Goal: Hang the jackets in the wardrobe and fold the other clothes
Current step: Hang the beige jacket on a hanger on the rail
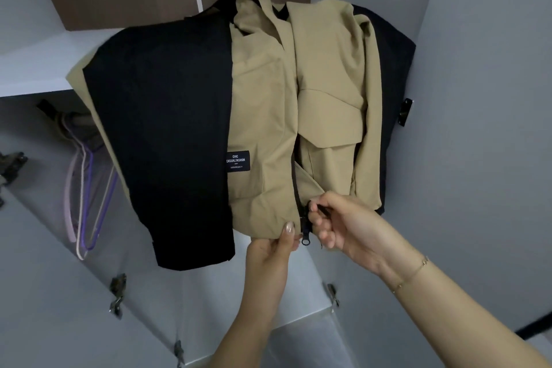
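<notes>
- The khaki-and-black jacket (263, 116) hangs inside the wardrobe (478, 98), front facing the person, its front open down the middle.
- The left hand (273, 251) pinches the bottom hem beside the zipper (304, 230), apparently to keep that edge taut.
- The right hand (340, 227) curls around the opposite zipper end, likely to join the two halves.
- Spare hangers (86, 197) hang on the left, behind the jacket.
</notes>
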